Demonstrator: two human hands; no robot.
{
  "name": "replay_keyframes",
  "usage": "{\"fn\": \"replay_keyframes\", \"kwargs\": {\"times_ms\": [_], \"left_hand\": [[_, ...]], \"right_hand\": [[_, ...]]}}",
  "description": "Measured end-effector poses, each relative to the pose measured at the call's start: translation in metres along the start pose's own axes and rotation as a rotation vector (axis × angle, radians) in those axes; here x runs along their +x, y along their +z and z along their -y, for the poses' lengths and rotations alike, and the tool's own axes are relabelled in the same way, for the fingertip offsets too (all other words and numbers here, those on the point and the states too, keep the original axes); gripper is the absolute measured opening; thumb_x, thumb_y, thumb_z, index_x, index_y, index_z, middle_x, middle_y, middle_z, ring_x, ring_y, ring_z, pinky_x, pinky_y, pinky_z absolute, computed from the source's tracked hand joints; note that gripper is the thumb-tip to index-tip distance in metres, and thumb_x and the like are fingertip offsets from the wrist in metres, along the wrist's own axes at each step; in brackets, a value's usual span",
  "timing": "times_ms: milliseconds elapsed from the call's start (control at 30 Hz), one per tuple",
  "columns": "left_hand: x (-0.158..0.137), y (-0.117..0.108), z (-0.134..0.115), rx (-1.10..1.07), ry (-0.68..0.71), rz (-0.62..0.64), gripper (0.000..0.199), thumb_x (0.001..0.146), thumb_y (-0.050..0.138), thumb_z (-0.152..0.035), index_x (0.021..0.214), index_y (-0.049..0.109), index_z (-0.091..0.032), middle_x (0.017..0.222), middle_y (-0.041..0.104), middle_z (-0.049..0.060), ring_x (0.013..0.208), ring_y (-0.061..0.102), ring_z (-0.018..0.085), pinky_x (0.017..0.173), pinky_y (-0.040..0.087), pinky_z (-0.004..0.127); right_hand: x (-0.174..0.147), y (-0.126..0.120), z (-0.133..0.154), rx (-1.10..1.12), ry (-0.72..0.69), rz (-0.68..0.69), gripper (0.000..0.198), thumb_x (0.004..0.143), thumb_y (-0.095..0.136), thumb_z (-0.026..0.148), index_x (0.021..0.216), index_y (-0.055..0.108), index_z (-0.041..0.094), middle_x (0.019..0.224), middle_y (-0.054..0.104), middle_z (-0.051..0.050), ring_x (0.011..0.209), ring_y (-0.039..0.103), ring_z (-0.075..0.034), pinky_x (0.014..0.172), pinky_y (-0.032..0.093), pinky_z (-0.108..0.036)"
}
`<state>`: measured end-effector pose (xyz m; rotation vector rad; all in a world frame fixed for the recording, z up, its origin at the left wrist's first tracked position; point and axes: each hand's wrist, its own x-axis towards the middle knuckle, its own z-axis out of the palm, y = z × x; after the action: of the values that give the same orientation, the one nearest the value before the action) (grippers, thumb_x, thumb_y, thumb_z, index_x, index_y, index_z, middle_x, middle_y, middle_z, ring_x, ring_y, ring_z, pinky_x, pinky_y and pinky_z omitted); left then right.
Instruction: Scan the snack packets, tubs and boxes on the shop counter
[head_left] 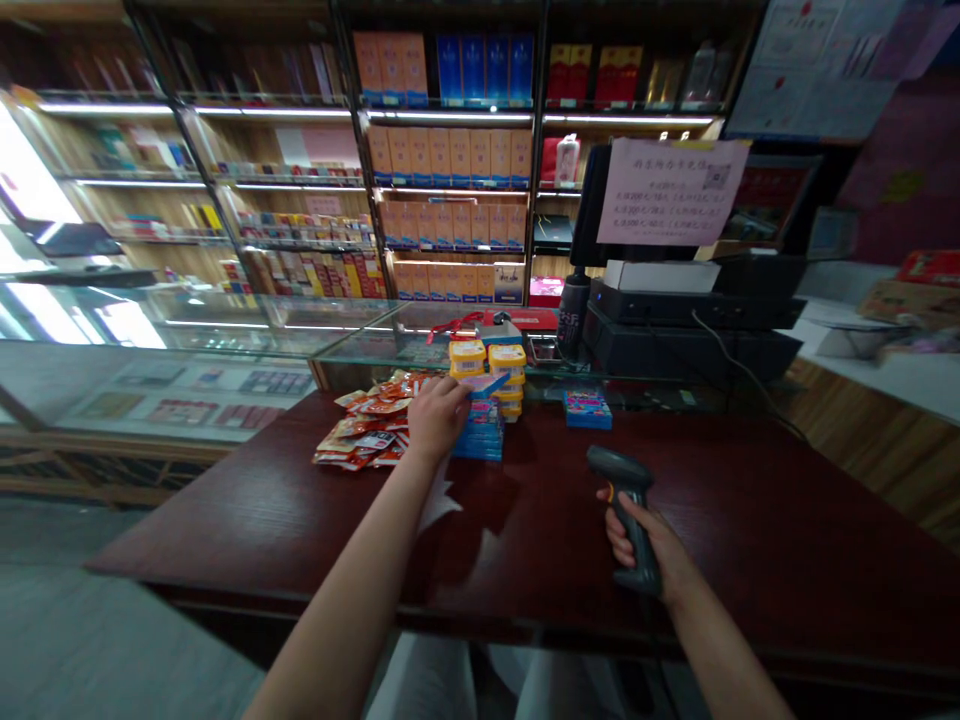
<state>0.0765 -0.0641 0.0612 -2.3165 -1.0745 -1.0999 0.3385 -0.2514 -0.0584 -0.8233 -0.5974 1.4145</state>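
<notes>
My left hand (437, 418) is closed on a thin, flat blue packet (489, 385), holding it tilted over a stack of blue flat boxes (480, 443). Behind that stack rise yellow-lidded tubs (507, 357) piled in two columns. Orange-and-white snack packets (364, 432) lie heaped just left of my left hand. In my right hand (666, 553) is a dark barcode scanner (637, 530), gripped by its handle with the head up and pointing left. Farther back on the right, apart from the stack, sits a small pile of blue boxes (588, 408).
The dark red wooden table (547, 540) spans the front. A glass counter (360, 345) borders its far side. At back right stand a monitor (589, 210) with a paper notice and dark till equipment (675, 340). A cable (739, 365) hangs there. Shelves (450, 115) of boxes line the wall.
</notes>
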Motion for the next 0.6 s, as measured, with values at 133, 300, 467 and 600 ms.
{"fn": "replay_keyframes", "kwargs": {"times_ms": [133,300,467,600], "left_hand": [[-0.004,0.0,0.014,0.124,0.114,0.215,0.018,0.085,0.053,-0.025,0.09,0.071,-0.023,0.087,0.063,0.008,0.091,0.053,0.024,0.075,0.043,0.036],[-0.02,0.012,0.021,-0.026,0.054,0.24,0.02,0.08,0.064,-0.035,0.097,0.073,-0.027,0.098,0.063,0.007,0.097,0.052,0.025,0.087,0.042,0.04],[-0.035,0.029,0.024,-0.306,-0.174,0.135,0.023,0.079,0.066,-0.036,0.097,0.073,-0.025,0.107,0.061,0.007,0.101,0.055,0.022,0.091,0.045,0.038],[-0.039,0.037,0.015,-0.311,-0.259,0.049,0.022,0.076,0.069,-0.037,0.092,0.073,-0.023,0.096,0.064,0.006,0.095,0.058,0.022,0.088,0.046,0.037]], "right_hand": [[0.0,-0.001,0.0,0.015,-0.005,-0.002,0.031,0.075,0.073,0.04,0.094,0.065,0.018,0.054,0.051,0.006,0.039,0.039,-0.004,0.033,0.03,-0.013],[0.0,0.0,-0.001,0.04,0.001,-0.005,0.033,0.072,0.076,0.041,0.092,0.066,0.017,0.054,0.052,0.006,0.039,0.039,-0.004,0.033,0.028,-0.013],[0.002,-0.005,-0.001,0.053,0.016,0.029,0.029,0.076,0.073,0.038,0.095,0.066,0.018,0.056,0.053,0.005,0.041,0.042,-0.004,0.034,0.031,-0.014],[0.004,-0.008,-0.002,0.05,0.024,0.041,0.029,0.077,0.072,0.038,0.097,0.066,0.018,0.057,0.053,0.005,0.041,0.041,-0.005,0.034,0.031,-0.014]]}}
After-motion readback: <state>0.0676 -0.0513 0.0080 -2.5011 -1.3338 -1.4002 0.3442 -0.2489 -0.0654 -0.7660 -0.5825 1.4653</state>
